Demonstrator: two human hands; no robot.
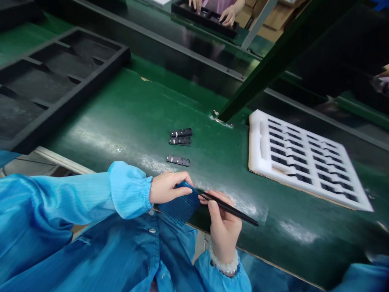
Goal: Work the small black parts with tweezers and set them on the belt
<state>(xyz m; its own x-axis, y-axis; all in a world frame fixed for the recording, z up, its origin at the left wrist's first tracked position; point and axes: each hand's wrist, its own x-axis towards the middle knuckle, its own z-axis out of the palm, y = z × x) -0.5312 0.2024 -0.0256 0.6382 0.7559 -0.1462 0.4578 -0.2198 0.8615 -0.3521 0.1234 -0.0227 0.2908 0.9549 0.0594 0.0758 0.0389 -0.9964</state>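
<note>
Between the thumb and fingers of my left hand (pixel 170 186) is a thin blue sheet dotted with rows of small dark spots (pixel 180 209). My right hand (pixel 225 223) is closed round black tweezers (pixel 234 210), whose tips meet the sheet's upper right corner near my left fingertips. Whether the tips pinch anything is too small to tell. Just beyond my hands, several narrow black parts lie on the green table: a single one (pixel 178 160) nearer me and a small overlapping group (pixel 180 137) behind it.
A white foam tray (pixel 263 162) with black parts in its slots rests at the right. On the left is a large black compartment tray (pixel 88 85). A dark post (pixel 243 95) rises from the table (pixel 146 109). Across the bench, a co-worker's hands (pixel 227 16) are over another black tray.
</note>
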